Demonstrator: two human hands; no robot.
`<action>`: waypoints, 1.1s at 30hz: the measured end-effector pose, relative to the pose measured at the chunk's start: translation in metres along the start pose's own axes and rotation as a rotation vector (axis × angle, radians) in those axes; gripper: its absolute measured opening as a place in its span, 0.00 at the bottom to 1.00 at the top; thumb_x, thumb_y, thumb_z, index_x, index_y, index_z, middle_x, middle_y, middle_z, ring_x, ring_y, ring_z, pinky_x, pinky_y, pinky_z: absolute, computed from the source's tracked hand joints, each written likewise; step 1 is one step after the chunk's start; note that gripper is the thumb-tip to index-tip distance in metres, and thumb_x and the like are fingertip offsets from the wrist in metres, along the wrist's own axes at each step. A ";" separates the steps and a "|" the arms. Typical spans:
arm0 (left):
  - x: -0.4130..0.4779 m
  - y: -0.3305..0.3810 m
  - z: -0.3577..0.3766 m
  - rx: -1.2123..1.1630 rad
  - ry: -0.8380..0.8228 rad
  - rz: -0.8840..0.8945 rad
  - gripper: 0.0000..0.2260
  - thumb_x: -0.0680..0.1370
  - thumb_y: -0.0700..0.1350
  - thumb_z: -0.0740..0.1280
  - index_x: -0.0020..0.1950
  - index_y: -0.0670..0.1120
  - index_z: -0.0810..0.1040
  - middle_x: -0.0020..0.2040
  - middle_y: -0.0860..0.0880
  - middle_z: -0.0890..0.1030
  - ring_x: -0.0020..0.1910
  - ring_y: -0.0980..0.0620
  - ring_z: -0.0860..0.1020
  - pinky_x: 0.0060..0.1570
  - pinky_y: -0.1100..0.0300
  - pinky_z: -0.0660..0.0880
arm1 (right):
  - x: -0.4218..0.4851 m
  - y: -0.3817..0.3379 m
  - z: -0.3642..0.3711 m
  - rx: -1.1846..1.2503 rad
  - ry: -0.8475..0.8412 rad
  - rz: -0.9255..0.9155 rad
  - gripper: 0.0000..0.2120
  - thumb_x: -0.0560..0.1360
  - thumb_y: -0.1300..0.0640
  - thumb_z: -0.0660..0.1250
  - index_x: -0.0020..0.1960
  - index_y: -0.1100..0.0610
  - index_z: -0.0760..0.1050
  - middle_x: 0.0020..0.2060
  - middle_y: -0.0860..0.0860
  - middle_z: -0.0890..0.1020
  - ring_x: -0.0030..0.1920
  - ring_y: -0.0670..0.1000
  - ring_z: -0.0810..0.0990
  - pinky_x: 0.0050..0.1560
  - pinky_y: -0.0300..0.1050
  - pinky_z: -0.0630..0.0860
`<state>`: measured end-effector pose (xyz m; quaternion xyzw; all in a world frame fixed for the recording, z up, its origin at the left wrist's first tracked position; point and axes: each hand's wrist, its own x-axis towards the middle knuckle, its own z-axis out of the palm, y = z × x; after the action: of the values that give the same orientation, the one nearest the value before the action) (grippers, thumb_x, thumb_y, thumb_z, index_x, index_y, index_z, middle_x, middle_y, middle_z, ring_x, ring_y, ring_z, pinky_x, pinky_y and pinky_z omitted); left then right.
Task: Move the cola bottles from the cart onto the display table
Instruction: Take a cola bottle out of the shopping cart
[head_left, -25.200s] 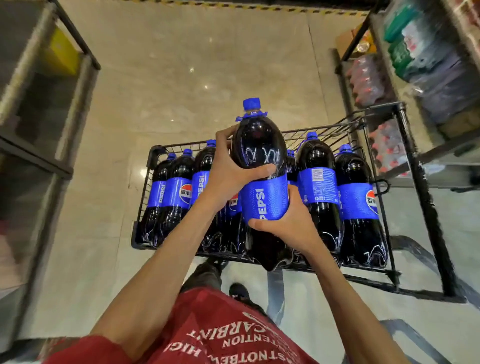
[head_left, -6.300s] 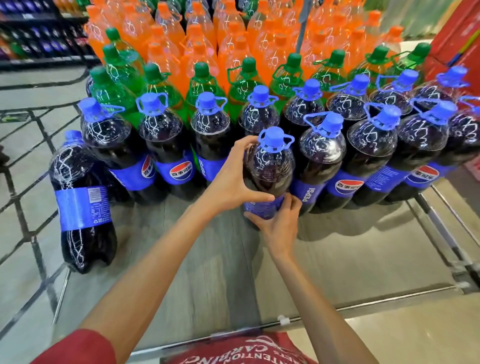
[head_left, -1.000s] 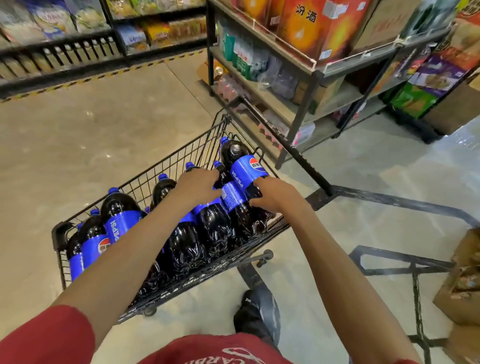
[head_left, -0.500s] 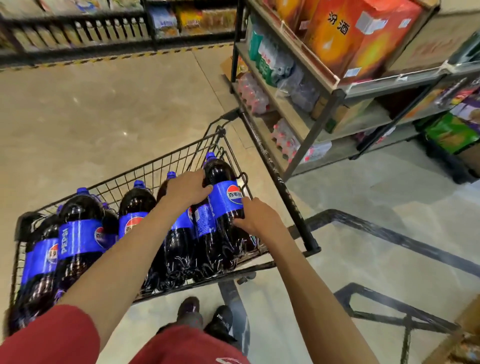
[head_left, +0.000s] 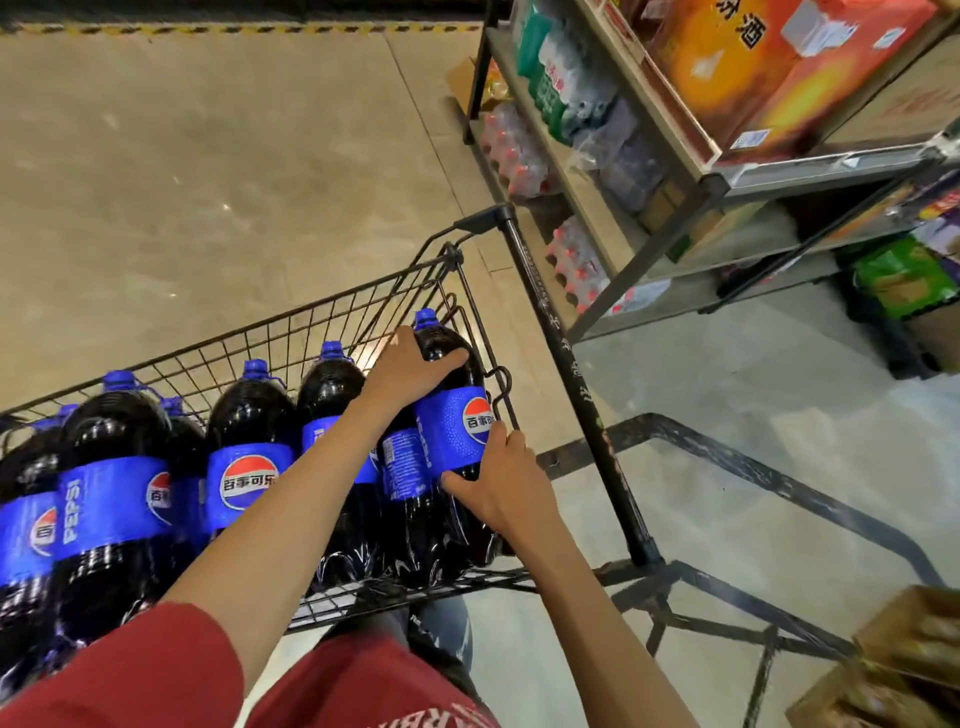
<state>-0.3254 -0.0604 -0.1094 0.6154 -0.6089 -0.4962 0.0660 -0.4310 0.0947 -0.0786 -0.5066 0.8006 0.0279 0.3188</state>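
A black wire cart (head_left: 332, 322) holds several large dark cola bottles with blue caps and blue labels. The rightmost cola bottle (head_left: 457, 415) stands at the cart's right end. My left hand (head_left: 410, 369) grips its dark shoulder from the left, fingers wrapped over the top. My right hand (head_left: 498, 483) holds its lower body just under the blue label, thumb across the front. More cola bottles (head_left: 249, 447) stand to the left in the cart. The display table is out of view.
The cart's black handle bar (head_left: 566, 374) runs diagonally to the right of the bottle. A metal shelf rack (head_left: 691, 171) with packed drinks and an orange carton stands at the upper right. Cardboard boxes (head_left: 904, 670) sit at the lower right. Beige floor lies beyond the cart.
Both hands have closed further round the rightmost bottle: the left moved up onto its shoulder, the right onto its lower body. The view has shifted closer to the cart.
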 end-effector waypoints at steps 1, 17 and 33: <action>0.002 -0.001 0.002 -0.072 -0.019 -0.031 0.42 0.72 0.66 0.72 0.76 0.44 0.60 0.64 0.44 0.77 0.55 0.45 0.77 0.50 0.53 0.73 | 0.001 -0.002 0.000 -0.003 0.001 0.011 0.46 0.74 0.36 0.68 0.79 0.61 0.52 0.70 0.60 0.67 0.68 0.61 0.70 0.62 0.55 0.75; -0.016 0.003 0.006 -0.484 0.108 -0.101 0.46 0.56 0.59 0.82 0.68 0.53 0.63 0.62 0.48 0.76 0.58 0.47 0.78 0.58 0.45 0.79 | 0.004 0.010 0.003 0.120 0.010 -0.018 0.49 0.68 0.34 0.74 0.78 0.55 0.55 0.69 0.53 0.67 0.69 0.55 0.67 0.62 0.53 0.74; -0.102 0.021 0.022 -0.398 0.509 0.025 0.45 0.59 0.53 0.85 0.70 0.53 0.64 0.66 0.50 0.72 0.64 0.51 0.73 0.63 0.52 0.73 | 0.014 0.061 -0.005 0.596 -0.352 -0.339 0.38 0.68 0.52 0.82 0.67 0.44 0.60 0.56 0.37 0.77 0.50 0.29 0.79 0.48 0.26 0.76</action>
<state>-0.3306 0.0292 -0.0515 0.6873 -0.4714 -0.4348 0.3410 -0.4876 0.1114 -0.0989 -0.5042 0.6115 -0.1726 0.5849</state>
